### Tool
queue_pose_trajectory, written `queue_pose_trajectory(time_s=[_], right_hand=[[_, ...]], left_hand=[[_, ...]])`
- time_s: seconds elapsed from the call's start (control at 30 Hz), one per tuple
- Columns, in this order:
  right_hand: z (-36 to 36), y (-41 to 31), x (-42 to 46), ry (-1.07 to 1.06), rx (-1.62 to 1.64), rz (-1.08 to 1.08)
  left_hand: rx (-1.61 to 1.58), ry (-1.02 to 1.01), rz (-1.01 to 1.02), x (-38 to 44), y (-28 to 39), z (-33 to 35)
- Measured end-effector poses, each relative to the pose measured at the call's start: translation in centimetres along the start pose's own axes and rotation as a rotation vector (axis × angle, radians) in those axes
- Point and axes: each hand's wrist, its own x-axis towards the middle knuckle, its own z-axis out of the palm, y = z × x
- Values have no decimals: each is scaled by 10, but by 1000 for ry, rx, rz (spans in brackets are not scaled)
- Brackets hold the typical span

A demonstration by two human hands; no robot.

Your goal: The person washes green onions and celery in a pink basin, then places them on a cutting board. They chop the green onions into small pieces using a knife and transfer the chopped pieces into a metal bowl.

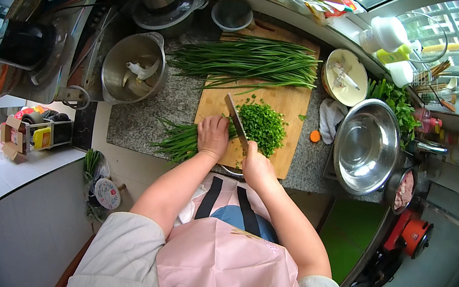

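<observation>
On a wooden cutting board (260, 89), my left hand (212, 137) presses down a bunch of green chives (178, 137) whose long leaves reach past the board's left edge. My right hand (258, 166) grips the handle of a kitchen knife (237, 120), its blade standing at the bunch's cut end, close beside my left fingers. Chopped chives (262, 127) lie in a heap just right of the blade. A larger bundle of whole chives (251, 61) lies across the far part of the board and over its left edge.
A steel pot with a chopper blade (110, 68) stands left. To the right are a cream bowl (348, 58), a grey cloth (330, 119), a carrot piece (315, 136), a large steel bowl (366, 147) and a bowl of minced meat (404, 191). A lidded bowl (232, 13) stands behind.
</observation>
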Motion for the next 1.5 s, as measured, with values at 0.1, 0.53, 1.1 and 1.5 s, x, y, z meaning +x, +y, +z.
queue_pose_trajectory(time_s=[0.1, 0.53, 1.1, 1.5], right_hand=[[5, -5, 5, -60, -46, 21], [6, -8, 8, -3, -18, -15], [18, -10, 14, -35, 0, -1], [10, -19, 6, -55, -3, -15]], left_hand=[[9, 4, 16, 0, 0, 0], [10, -55, -27, -5, -5, 6], [-23, 17, 47, -6, -7, 7], [-38, 23, 17, -11, -14, 15]])
